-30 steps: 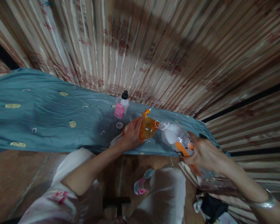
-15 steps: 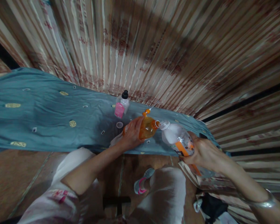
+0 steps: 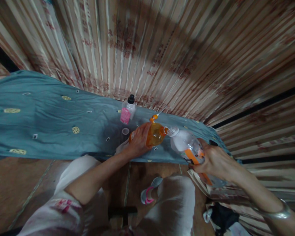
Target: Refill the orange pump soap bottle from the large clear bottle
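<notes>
My left hand (image 3: 140, 141) is wrapped round an orange bottle (image 3: 155, 134) tilted toward the right. In my right hand (image 3: 211, 159) is a large clear plastic bottle (image 3: 184, 144) with an orange band on its label, its mouth pointing left. The two mouths meet or nearly meet; I cannot tell whether liquid passes between them. Just behind the orange bottle lies an orange pump top (image 3: 154, 117) with a pale tube. A small white cap (image 3: 125, 131) rests left of my left hand.
A clear bottle (image 3: 127, 111) with a pink label and black top stands on the blue-green cloth (image 3: 49, 121) covering the table. Pleated curtains (image 3: 137, 49) hang behind and to the right. A black bag or cloth (image 3: 225, 218) lies low at the right.
Both hands hold their bottles in nearly the same place, mouth to mouth. Only a very slight shift of the whole view shows.
</notes>
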The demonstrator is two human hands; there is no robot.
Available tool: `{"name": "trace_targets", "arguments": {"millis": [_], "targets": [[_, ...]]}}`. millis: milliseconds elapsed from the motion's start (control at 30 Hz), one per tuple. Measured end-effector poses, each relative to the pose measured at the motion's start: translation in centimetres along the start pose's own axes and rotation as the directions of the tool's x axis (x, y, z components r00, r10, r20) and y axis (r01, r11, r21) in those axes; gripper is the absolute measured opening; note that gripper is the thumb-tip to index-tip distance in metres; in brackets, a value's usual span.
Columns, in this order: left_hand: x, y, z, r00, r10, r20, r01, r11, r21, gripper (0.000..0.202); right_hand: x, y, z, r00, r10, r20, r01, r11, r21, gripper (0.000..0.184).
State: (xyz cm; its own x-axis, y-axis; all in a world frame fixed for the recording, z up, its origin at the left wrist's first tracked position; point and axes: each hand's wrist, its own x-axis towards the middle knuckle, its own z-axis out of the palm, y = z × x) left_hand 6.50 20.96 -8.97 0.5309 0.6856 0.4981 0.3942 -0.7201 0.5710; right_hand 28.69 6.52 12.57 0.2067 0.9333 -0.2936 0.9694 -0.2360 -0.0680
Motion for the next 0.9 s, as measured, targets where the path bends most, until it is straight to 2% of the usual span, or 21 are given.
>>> {"name": "trace_targets", "arguments": {"millis": [900], "targets": [[0.15, 0.44, -0.4, 0.999, -0.04, 0.025, 0.04, 0.999, -0.024, 0.1, -0.09, 0.02, -0.02, 1.0, -0.002, -0.014, 0.002, 1.0, 0.014, 0.047]]}}
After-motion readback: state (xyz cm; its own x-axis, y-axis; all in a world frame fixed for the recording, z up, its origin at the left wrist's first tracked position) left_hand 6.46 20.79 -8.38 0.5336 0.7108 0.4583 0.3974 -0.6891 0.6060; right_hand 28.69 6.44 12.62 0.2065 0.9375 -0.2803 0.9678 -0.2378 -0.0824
